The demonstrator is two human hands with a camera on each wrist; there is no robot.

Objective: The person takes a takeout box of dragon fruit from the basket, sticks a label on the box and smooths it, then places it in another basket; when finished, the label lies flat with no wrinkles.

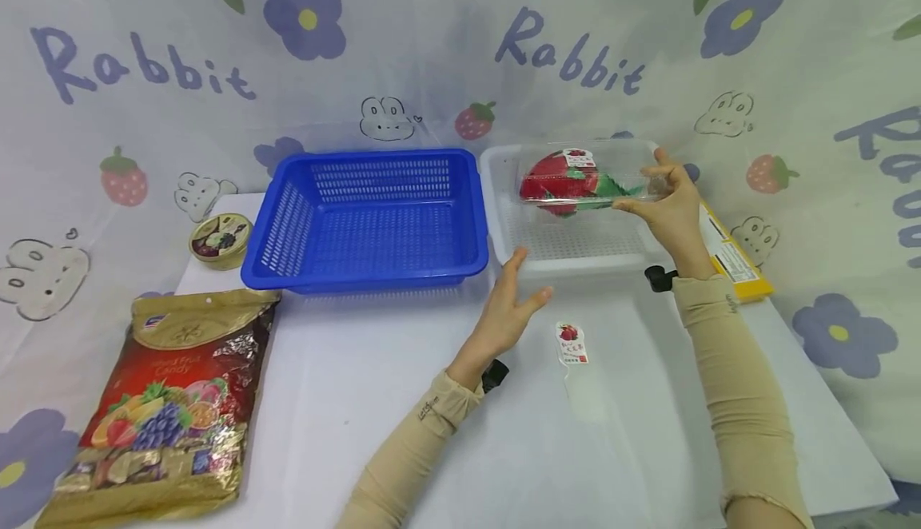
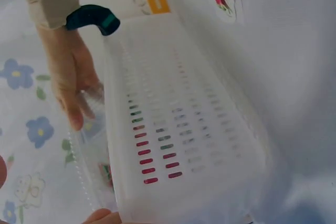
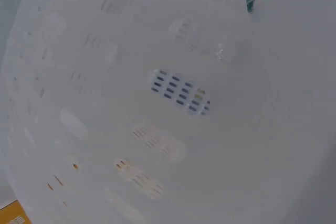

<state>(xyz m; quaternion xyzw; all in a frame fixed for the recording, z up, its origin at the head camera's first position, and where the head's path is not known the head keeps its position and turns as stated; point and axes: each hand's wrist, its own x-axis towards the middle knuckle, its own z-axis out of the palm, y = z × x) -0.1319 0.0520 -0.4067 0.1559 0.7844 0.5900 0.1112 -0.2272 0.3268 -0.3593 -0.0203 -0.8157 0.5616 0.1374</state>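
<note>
My right hand (image 1: 672, 205) grips the right end of a clear plastic box (image 1: 612, 163) between thumb and fingers, over the white slotted basket (image 1: 568, 264). Red-and-green dragon fruit (image 1: 550, 181) shows through the box, which bears a small label. In the left wrist view, the right hand (image 2: 73, 77) reaches over the basket's far side. My left hand (image 1: 500, 313) is just in front of the white basket's near left corner, fingers stretched out, holding nothing. Only its fingertips show along the bottom of the left wrist view. The right wrist view is filled by the basket's slotted wall (image 3: 252, 103).
A blue slotted basket (image 1: 471, 269) stands left of the white one. Further left are a round tin (image 1: 221, 240) and a candy bag (image 1: 169, 409). A yellow-and-white box (image 1: 737, 261) lies at right. A dragon-fruit label (image 1: 572, 344) lies in front.
</note>
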